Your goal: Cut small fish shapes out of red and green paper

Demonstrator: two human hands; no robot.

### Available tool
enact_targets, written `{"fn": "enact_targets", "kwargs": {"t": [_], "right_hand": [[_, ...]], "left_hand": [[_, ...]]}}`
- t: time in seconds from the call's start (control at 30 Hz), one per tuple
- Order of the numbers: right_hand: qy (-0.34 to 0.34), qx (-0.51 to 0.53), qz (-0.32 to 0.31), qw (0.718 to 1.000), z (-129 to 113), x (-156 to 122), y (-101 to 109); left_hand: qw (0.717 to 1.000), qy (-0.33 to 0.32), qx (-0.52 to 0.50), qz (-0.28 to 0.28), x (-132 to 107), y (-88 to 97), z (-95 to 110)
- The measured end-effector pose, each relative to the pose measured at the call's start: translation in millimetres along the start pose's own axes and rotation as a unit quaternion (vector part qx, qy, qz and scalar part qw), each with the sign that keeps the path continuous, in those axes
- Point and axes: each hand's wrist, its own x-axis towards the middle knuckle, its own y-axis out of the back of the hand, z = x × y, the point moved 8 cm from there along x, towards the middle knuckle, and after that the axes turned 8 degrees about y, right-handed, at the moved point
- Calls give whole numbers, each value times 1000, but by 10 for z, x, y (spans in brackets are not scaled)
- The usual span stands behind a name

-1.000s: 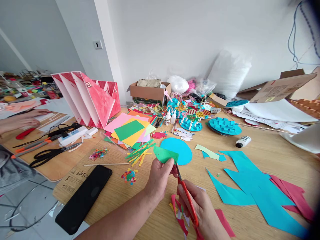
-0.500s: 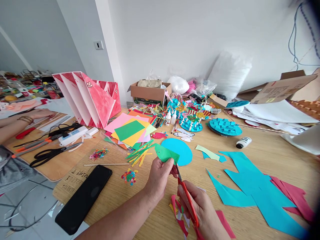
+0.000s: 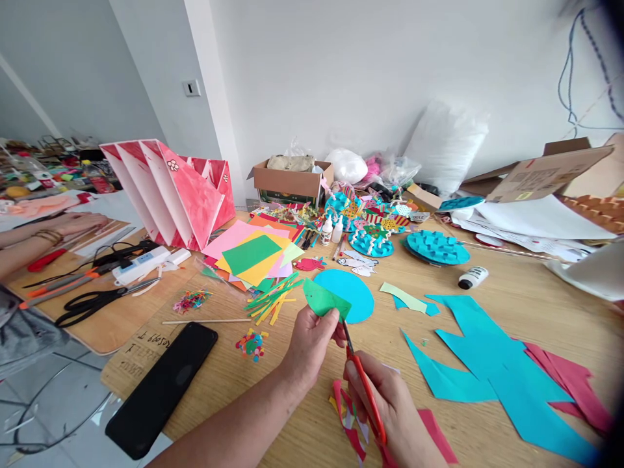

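A piece of green paper is pinched between the thumb and fingers of my left hand. In my right hand are red-handled scissors, their blades pointing up at the paper's lower right edge. Behind the green paper lies a blue paper circle on the table. Below my hands, red and other coloured paper scraps lie partly hidden by my right hand. To the left are green and yellow paper strips and a small pile of coloured paper dots.
A black phone lies at the left table edge, near black scissors. Coloured sheets are stacked further back, beside glue bottles. Blue paper offcuts spread to the right. At far left rests another person's arm.
The green paper has tilted slightly in my left hand, and its upper edge looks different. Both hands stay nearly in place, while the whole view has shifted a little.
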Motion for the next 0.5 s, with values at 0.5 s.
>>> {"fn": "enact_targets", "kwargs": {"t": [0.5], "right_hand": [[-2,26,1,1000,31,-25,4]], "left_hand": [[1000,4,17,3,-31,-22,4]]}}
